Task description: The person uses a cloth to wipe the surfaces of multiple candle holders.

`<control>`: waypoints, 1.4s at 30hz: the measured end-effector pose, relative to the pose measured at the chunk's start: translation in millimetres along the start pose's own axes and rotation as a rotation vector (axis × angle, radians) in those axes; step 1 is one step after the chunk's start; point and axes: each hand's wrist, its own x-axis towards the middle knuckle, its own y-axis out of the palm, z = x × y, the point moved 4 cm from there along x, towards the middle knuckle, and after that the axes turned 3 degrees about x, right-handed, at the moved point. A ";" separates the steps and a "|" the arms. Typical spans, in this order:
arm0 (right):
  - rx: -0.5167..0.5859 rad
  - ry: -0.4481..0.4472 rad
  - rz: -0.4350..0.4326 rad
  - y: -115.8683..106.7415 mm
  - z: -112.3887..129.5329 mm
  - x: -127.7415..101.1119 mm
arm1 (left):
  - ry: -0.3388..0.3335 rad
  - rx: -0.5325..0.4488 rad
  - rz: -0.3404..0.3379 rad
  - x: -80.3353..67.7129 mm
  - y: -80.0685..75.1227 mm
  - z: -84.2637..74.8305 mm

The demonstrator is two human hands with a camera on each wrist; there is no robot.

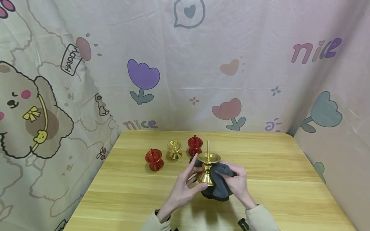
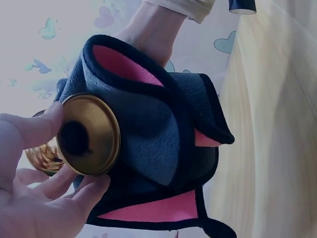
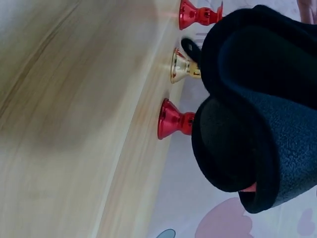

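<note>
The printed backdrop cloth carries all the readable text — "nice" in pink and purple letters at the upper right, "nice" again in pale letters low down, just above the counter's far left corner, and "HAPPY" in a tilted badge at the upper left. Nothing on the counter bears lettering.
</note>
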 end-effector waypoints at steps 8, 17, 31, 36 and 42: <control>-0.024 -0.089 0.025 4.2 3.6 0.4 | -0.081 0.007 -0.047 1.1 3.4 3.5; -0.041 0.000 -0.007 -0.7 0.9 -0.5 | 0.041 -0.017 -0.016 0.8 0.9 -1.7; -0.024 -0.100 0.028 5.2 7.2 1.7 | -0.008 -0.056 -0.048 0.5 2.6 -1.1; -0.020 0.013 0.009 2.1 3.6 0.2 | 0.034 -0.023 -0.024 -0.5 0.5 -1.1; -0.064 0.075 0.009 1.7 2.2 -0.3 | 0.002 -0.022 -0.013 -0.4 2.8 2.5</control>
